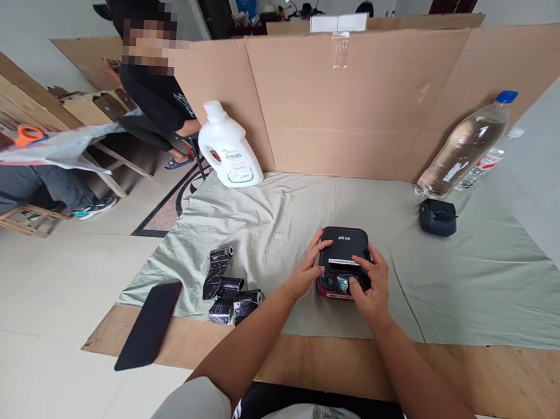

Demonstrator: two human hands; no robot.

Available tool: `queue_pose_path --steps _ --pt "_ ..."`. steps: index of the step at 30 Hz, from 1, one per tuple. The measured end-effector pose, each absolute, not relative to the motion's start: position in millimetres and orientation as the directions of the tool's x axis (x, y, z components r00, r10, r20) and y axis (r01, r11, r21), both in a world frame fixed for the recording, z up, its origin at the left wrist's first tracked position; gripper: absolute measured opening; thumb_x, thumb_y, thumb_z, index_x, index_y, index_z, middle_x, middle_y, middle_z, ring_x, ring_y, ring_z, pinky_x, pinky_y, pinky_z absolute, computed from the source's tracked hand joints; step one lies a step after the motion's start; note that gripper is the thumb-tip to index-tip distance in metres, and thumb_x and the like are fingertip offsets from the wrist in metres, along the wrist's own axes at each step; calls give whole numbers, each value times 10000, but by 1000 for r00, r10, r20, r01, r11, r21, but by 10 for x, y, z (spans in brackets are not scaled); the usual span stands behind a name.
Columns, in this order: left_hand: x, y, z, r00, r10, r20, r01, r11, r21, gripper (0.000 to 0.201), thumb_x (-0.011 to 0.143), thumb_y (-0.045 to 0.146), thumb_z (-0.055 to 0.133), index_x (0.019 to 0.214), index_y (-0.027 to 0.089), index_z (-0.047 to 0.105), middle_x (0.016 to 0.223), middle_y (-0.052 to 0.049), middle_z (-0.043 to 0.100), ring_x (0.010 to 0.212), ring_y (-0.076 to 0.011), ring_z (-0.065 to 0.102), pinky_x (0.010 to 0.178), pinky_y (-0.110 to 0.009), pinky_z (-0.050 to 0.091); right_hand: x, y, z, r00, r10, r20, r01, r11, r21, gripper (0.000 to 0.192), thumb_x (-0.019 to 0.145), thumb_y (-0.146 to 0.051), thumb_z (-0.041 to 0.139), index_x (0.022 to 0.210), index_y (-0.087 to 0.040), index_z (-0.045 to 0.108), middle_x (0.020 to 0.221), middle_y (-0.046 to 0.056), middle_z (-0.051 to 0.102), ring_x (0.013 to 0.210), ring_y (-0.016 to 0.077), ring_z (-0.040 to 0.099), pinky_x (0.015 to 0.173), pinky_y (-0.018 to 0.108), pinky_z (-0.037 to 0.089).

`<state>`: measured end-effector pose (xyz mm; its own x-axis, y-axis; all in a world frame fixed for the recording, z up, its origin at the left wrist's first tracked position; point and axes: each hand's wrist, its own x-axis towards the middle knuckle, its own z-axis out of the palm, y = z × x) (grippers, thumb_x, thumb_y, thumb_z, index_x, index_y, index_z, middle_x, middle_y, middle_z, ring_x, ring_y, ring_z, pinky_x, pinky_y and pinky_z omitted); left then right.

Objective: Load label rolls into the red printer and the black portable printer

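Near the middle of the cloth-covered surface (483, 377), we see a black device (346, 246) with a red lower edge, lying flat. A shiny dark strip (342, 283) shows in the recess at its near end. The left hand (311, 263) is partly open against the device's left side, its thumb at the near corner and a fingertip on top. The right hand (374, 285) is half open over the right side, its thumb on the dark strip and its fingers spread apart; we cannot tell whether it pinches the strip.

To the left we find 3 dark, marble-patterned rolls (247, 305) close together, then a dark tablet-like slab (148, 325) at the corner. Farther back stand a white jug (231, 153) and, on the right, 2 clear bottles (466, 148), with a small black case (437, 218) just before them. Behind rises a cardboard panel (353, 106). Beyond the left side, 2 people (149, 91) sit, orange-handled scissors (29, 135) near 1 of them.
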<state>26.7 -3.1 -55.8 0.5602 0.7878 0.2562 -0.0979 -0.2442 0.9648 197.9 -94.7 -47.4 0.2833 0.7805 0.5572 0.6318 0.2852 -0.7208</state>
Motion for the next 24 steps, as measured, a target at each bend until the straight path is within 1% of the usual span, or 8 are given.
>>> queue_pose_path --steps 4,8,11,16,21,23,24 --pt "313 -59 -626 514 827 227 -129 -187 974 603 704 261 500 1307 241 517 1614 17 123 1489 -268 52 1206 -441 109 1967 -1020 -504 283 808 517 588 280 -759 406 825 -266 499 1229 -259 539 1483 87 358 1359 289 369 1087 555 349" --pt "330 -62 -597 514 841 169 -72 -153 985 616 639 250 471 1251 230 537 1610 29 133 1485 -265 79 1198 -434 152 1972 -1022 -480 280 818 503 573 278 -771 433 827 -277 482 1259 -260 509 1480 89 363 1356 290 370 1094 565 335" --pt "331 -58 -561 514 842 163 -37 -168 985 624 611 240 460 1230 226 534 1610 28 126 1483 -271 80 1193 -445 158 1974 -1020 -480 281 826 489 566 268 -780 430 828 -281 483 1257 -260 513 1483 83 359 1358 295 364 1095 566 330" --pt "325 -64 -536 524 836 162 -30 -172 985 655 630 233 453 1284 241 479 1613 28 108 1484 -257 73 1189 -433 175 1969 -1025 -497 290 818 497 532 294 -794 441 829 -258 489 1270 -270 506 1490 76 348 1366 302 347 1106 562 311" --pt "339 -74 -505 534 825 187 -64 -181 981 658 644 220 469 1302 235 471 1620 24 77 1488 -246 51 1198 -413 141 1964 -1016 -531 303 793 529 526 323 -787 478 825 -264 492 1303 -258 466 1494 88 338 1370 301 346 1109 570 307" --pt "351 -76 -480 518 840 162 -53 -157 986 719 636 220 484 1352 239 436 1623 25 68 1487 -246 61 1194 -399 150 1955 -1012 -549 315 791 524 522 317 -792 506 822 -276 485 1325 -251 440 1501 94 326 1381 301 335 1106 565 320" --pt "354 -74 -468 510 851 128 -36 -127 991 774 631 224 493 1398 249 389 1622 24 83 1482 -246 92 1189 -397 171 1949 -1010 -560 322 791 520 514 315 -798 524 821 -281 482 1341 -249 422 1507 95 315 1390 299 322 1109 561 322"
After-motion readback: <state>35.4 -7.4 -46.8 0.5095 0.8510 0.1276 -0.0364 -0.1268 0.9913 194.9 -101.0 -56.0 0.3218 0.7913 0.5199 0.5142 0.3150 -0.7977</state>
